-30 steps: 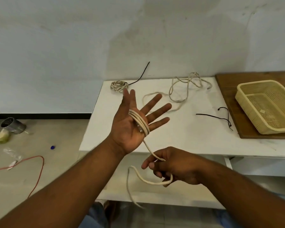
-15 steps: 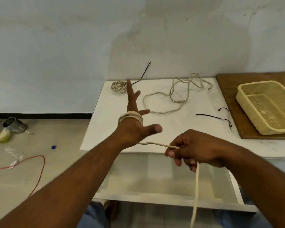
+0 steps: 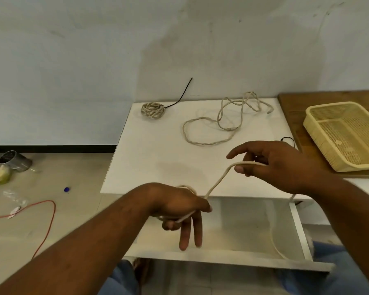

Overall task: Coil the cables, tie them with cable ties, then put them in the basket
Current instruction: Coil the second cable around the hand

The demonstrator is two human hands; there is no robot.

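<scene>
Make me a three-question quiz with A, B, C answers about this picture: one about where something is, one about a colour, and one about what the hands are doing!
1. Where is the yellow plastic mesh basket?
A. On the brown wooden board
B. On the floor
C. In the open drawer

2. What colour is the thin wire lying on the floor?
A. Blue
B. Orange-red
C. Green

3. What is the beige cable between the hands doing?
A. Lying loose on the white table
B. Sitting in the basket
C. Wrapped round the left hand and held by the right hand

Answers:
1. A, the basket rests on the brown wooden board at the right.
2. B, the wire curves orange-red across the tiles.
3. C, loops circle the left hand and the right hand pinches the strand.
</scene>
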